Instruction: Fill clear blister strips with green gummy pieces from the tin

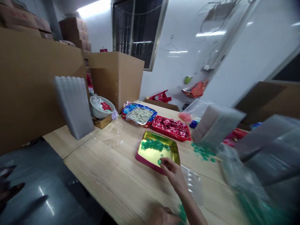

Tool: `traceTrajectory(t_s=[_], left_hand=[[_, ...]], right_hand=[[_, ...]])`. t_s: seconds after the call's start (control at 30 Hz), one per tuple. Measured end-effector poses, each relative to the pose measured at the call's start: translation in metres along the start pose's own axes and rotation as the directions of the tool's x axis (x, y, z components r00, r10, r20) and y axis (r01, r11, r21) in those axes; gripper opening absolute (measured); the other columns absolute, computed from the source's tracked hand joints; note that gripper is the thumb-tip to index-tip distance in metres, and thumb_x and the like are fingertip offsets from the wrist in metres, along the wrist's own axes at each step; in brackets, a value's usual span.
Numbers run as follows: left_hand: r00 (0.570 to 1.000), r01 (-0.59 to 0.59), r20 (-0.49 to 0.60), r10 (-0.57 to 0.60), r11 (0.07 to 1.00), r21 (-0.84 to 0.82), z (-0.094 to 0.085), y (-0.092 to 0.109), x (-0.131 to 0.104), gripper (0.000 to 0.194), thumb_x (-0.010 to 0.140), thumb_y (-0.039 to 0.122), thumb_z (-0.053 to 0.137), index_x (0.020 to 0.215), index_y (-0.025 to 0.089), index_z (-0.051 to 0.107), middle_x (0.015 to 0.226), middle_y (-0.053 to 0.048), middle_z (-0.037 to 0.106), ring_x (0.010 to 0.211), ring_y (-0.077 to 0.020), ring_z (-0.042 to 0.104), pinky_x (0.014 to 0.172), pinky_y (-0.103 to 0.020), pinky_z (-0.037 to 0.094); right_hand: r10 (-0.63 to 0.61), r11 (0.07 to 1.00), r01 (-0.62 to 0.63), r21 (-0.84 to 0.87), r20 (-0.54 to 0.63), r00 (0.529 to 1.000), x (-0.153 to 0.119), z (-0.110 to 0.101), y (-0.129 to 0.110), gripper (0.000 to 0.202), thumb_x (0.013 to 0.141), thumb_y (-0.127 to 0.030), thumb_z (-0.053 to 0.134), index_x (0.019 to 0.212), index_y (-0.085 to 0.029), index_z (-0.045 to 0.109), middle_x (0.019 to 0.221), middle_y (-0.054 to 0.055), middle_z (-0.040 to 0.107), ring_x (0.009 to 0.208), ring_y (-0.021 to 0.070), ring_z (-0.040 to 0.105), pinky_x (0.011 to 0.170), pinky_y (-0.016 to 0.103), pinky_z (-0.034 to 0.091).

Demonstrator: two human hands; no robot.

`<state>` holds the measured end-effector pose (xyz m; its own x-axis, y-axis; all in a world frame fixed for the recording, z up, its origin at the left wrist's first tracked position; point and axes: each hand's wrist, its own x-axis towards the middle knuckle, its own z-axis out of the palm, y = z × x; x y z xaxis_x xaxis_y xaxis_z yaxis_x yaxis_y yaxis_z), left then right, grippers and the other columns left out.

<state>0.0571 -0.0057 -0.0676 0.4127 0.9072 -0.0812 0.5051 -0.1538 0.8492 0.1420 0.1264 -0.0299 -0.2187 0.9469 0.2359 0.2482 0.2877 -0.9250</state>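
Observation:
My right hand (170,170) reaches over the near rim of a gold-lined tin (148,157) with a dark pink outside. Its fingers are pinched on a small green translucent piece (159,162). More green pieces (154,145) lie heaped along the far side inside the tin. At the bottom edge my left hand (161,216) is smeared by motion, so its fingers do not show clearly. Some green stuff (182,213) shows beside it, partly behind my right forearm. A clear plastic tray with moulded hollows (193,184) lies on the table right of that forearm.
Behind the tin stand a red tray of red packets (172,127) and a silver tray of pale pieces (140,115) on blue packets. Loose green pieces (203,152) lie to the right. Stacked plastic trays (75,106) stand left, near a white basket (103,112).

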Motion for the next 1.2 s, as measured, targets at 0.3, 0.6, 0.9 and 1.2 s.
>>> traceTrajectory(t_s=[0.3, 0.6, 0.9, 1.2], left_hand=[[0.68, 0.653, -0.662, -0.316, 0.672, 0.35, -0.179, -0.058, -0.09, 0.023, 0.079, 0.016, 0.038, 0.086, 0.014, 0.06, 0.094, -0.011, 0.059, 0.094, -0.0235, 0.051, 0.082, -0.035, 0.038], [0.852, 0.461, -0.392, -0.348, 0.852, 0.246, -0.07, -0.04, -0.062, 0.017, 0.074, 0.013, 0.043, 0.08, 0.015, 0.06, 0.07, -0.003, 0.062, 0.07, -0.0149, 0.057, 0.066, -0.024, 0.037], [0.904, 0.344, -0.321, -0.282, 0.926, 0.157, -0.034, -0.02, -0.05, 0.02, 0.074, 0.016, 0.046, 0.088, 0.014, 0.06, 0.075, -0.006, 0.063, 0.074, -0.0183, 0.057, 0.07, -0.027, 0.038], [0.907, 0.351, -0.311, -0.283, 0.918, 0.186, -0.037, -0.013, -0.05, 0.017, 0.073, 0.013, 0.044, 0.082, 0.015, 0.059, 0.075, -0.004, 0.06, 0.073, -0.0159, 0.055, 0.068, -0.025, 0.036]], right_hand=[[0.209, 0.913, -0.168, 0.372, -0.072, 0.975, -0.041, -0.024, -0.021, 0.031, 0.06, -0.035, 0.074, 0.085, -0.018, 0.067, 0.07, 0.002, 0.061, 0.065, 0.0172, 0.057, 0.061, 0.028, 0.047], [0.382, 0.719, -0.387, 0.577, 0.137, 0.914, -0.069, 0.019, -0.019, 0.03, 0.056, -0.029, 0.076, 0.08, -0.017, 0.063, 0.064, -0.001, 0.061, 0.056, 0.0126, 0.056, 0.055, 0.025, 0.045], [0.316, 0.873, -0.372, 0.315, 0.215, 0.924, -0.09, 0.038, 0.023, 0.011, 0.058, -0.019, 0.061, 0.068, -0.016, 0.059, 0.052, -0.005, 0.053, 0.045, 0.0098, 0.048, 0.045, 0.021, 0.036], [0.269, 0.963, -0.25, -0.101, 0.319, 0.909, -0.058, 0.028, 0.012, 0.013, 0.057, -0.01, 0.049, 0.063, -0.015, 0.059, 0.048, -0.005, 0.051, 0.043, 0.0101, 0.047, 0.043, 0.019, 0.032]])
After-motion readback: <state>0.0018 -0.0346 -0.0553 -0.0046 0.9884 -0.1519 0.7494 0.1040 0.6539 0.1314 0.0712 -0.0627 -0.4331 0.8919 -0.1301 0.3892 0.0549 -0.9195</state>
